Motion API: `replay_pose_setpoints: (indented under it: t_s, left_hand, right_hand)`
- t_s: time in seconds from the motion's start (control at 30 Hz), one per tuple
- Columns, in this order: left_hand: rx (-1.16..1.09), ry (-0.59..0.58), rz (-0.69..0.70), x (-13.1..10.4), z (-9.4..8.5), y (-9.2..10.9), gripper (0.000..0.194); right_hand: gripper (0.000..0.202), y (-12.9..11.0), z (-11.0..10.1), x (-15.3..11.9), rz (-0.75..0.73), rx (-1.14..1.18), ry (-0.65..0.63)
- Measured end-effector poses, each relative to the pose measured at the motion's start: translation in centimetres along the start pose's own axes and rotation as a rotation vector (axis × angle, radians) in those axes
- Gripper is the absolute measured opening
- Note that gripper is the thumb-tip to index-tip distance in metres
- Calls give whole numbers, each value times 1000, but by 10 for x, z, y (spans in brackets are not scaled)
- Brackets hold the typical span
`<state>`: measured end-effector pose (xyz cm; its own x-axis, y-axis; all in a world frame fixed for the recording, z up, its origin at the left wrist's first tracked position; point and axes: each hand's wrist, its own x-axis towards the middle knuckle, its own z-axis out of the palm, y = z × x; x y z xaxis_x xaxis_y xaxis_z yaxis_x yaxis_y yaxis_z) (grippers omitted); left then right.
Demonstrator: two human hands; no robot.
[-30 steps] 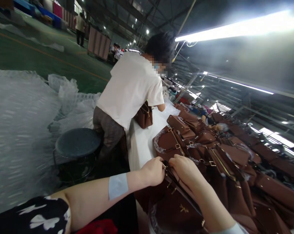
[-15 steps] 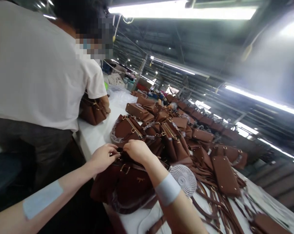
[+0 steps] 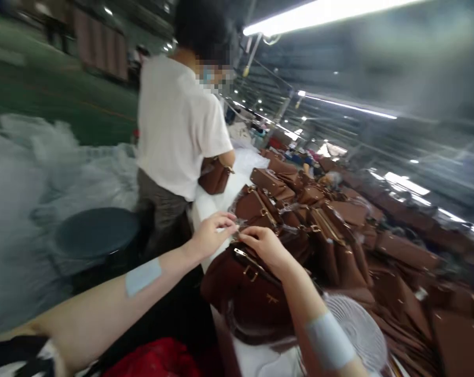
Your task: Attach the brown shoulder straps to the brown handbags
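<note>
A dark brown handbag [image 3: 246, 301] with gold fittings stands before me at the table's edge. Its metal zipper pull [image 3: 240, 252] lies near the top opening, and a plastic-wrapped handle hangs down its front. Above the bag's left end, my left hand [image 3: 215, 233] pinches thumb and fingertips together. My right hand [image 3: 266, 248] comes from the other side, fingers closed and bent over the bag's top. The fingertips of both hands nearly meet around something small and partly shiny, too blurred to name.
Brown handbags [image 3: 339, 246] are heaped along the white table [image 3: 256, 358]. A white fan [image 3: 352, 330] is beside my right forearm. A co-worker in a white shirt [image 3: 174, 120] stands ahead with another bag [image 3: 215, 176]. A dark round stool [image 3: 97, 230] and heaped clear plastic [image 3: 83, 173] are leftward.
My view has turned left, bringing the stool and plastic heap into sight. Both hands stay together over the handbag's top, and the zipper pull now shows clearly.
</note>
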<state>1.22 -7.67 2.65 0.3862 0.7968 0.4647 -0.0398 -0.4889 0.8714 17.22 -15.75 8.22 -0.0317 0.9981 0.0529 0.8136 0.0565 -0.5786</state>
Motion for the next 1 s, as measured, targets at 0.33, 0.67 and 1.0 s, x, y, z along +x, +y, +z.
replay_pose_setpoints:
  t_s: [0.33, 0.67, 1.0]
  left_hand:
    - [300, -327, -101, -21, -3, -26, 29]
    - [365, -378, -38, -7, 3, -26, 21]
    - [558, -585, 36, 6, -11, -20, 29]
  right_hand:
    - [22, -4, -8, 15, -23, -409, -220]
    - [24, -25, 3, 27, -35, -783, -241]
    - [19, -44, 13, 21, 183, -669, -183]
